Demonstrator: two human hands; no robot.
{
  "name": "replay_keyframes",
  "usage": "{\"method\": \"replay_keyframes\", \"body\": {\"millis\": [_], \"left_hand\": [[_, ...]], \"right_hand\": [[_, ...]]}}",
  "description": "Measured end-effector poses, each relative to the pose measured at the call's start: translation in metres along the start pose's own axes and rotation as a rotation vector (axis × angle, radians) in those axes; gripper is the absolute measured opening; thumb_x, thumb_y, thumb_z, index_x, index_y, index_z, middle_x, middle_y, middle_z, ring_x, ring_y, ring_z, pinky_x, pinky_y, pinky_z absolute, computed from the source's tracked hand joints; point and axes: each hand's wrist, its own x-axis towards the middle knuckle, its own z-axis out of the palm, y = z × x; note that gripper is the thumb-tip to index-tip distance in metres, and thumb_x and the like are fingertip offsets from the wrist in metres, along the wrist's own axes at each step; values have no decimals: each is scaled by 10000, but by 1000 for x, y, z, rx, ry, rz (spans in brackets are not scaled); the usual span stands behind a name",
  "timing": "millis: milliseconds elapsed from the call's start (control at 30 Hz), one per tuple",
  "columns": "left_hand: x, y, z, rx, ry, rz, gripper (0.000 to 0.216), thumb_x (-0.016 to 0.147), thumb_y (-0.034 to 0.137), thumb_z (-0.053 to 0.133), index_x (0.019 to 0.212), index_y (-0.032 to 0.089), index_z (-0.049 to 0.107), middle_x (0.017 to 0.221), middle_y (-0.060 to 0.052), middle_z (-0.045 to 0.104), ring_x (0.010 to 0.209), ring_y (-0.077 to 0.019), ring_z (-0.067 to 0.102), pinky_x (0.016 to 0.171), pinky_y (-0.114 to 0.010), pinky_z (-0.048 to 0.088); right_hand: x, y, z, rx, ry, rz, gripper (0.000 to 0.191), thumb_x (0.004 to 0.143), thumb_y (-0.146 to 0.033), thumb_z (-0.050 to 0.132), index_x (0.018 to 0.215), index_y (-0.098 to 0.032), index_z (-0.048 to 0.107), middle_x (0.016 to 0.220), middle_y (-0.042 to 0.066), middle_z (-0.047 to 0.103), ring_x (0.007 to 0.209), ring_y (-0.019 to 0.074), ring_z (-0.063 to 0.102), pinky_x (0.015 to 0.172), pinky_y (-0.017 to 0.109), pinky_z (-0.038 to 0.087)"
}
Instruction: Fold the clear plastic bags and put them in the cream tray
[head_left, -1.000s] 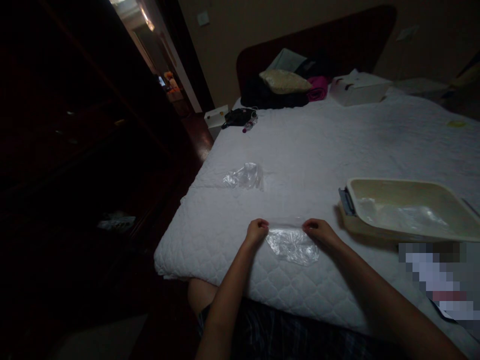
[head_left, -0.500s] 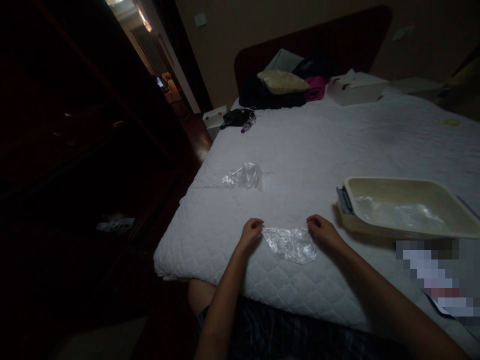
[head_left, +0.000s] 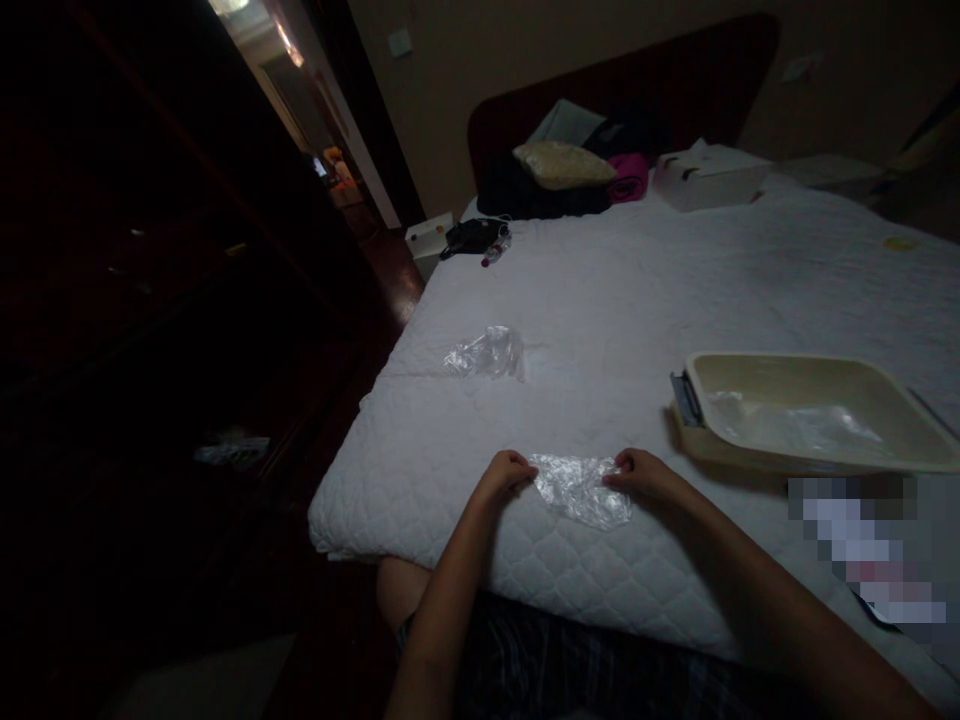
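A crumpled piece of clear plastic film (head_left: 579,488) lies on the white quilted mattress (head_left: 637,300) near its front edge. My left hand (head_left: 505,471) pinches the film's left end with curled fingers. My right hand (head_left: 639,472) pinches its right end, fingers also closed. Both hands rest on the mattress with the film stretched between them.
Another crumpled clear plastic piece (head_left: 486,353) lies farther back on the mattress. A beige plastic tray (head_left: 802,412) holding clear film sits to the right. Pillows, clothes and a white box (head_left: 709,176) are at the headboard. The mattress edge drops to a dark floor on the left.
Both hands have drawn slightly back toward me with the film. The film's upper edge has been brought down, so it looks more bunched between my hands.
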Motion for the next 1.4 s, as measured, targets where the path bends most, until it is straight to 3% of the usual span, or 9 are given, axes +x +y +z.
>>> {"method": "replay_keyframes", "body": {"millis": [167, 367, 500, 600, 767, 933, 1067, 1233, 1400], "left_hand": [[4, -11, 6, -24, 27, 67, 276, 576, 178, 691, 784, 123, 518, 486, 71, 478, 341, -44, 407, 367, -158, 308], [3, -20, 14, 26, 50, 279, 226, 622, 124, 620, 830, 118, 532, 716, 13, 556, 516, -50, 483, 477, -156, 365], [-10, -21, 12, 134, 72, 435, 127, 676, 121, 550, 800, 144, 534, 718, 19, 533, 629, -82, 488, 563, -173, 373], [-22, -25, 9, 282, 72, 559, 118, 689, 97, 511, 778, 167, 543, 770, 7, 533, 709, -111, 487, 639, -204, 379], [-29, -37, 10, 930, 47, 964, 146, 780, 110, 434, 811, 185, 555, 856, -43, 556, 743, -145, 498, 645, -235, 371], [-25, -45, 13, 1052, -12, 1073, 153, 810, 135, 417, 749, 179, 549, 810, -63, 564, 699, -158, 491, 590, -250, 358], [-25, -48, 13, 1139, -13, 1159, 145, 836, 167, 407, 782, 173, 541, 842, -74, 561, 709, -157, 492, 587, -255, 364], [-24, -50, 14, 1289, 48, 1320, 128, 847, 190, 407, 804, 174, 527, 859, -72, 560, 694, -152, 495, 568, -253, 373], [-30, -44, 7, 1318, -31, 1330, 130, 843, 187, 409, 847, 174, 538, 907, -90, 585, 741, -159, 530, 616, -266, 409]], "right_hand": [[-6, -1, 5, 14, 34, -35, 298, 511, -252, 681, 732, -188, 493, 630, -32, 539, 538, 100, 486, 481, 206, 352], [-13, -6, 6, -12, 59, -110, 186, 542, -224, 614, 648, -198, 463, 557, -45, 482, 537, 111, 455, 503, 222, 343], [-24, -6, 3, -30, 60, -219, 108, 610, -250, 549, 615, -201, 453, 594, -24, 489, 593, 132, 466, 544, 237, 358], [-37, -5, -1, -141, 95, -398, 12, 670, -198, 479, 662, -193, 487, 677, 9, 514, 657, 148, 480, 597, 253, 378], [-55, -4, -8, -552, 171, -692, 188, 774, -124, 389, 779, -176, 570, 836, 86, 575, 767, 186, 501, 684, 308, 393], [-59, 8, -26, -627, 77, -801, 269, 779, -235, 501, 1030, -192, 585, 1054, 118, 587, 949, 227, 530, 791, 369, 412], [-71, 10, -35, -547, 38, -785, 671, 676, -484, 623, 1265, -220, 438, 1288, 140, 462, 1148, 289, 444, 897, 436, 381], [-102, -6, 4, -599, -27, -821, 988, 600, -592, 637, 1394, -214, 185, 1427, 145, 253, 1289, 307, 250, 1017, 493, 245], [-110, 0, 62, -647, 127, -820, 745, 792, -519, 467, 1387, -152, 208, 1389, 175, 315, 1277, 285, 286, 1006, 501, 266]]}}
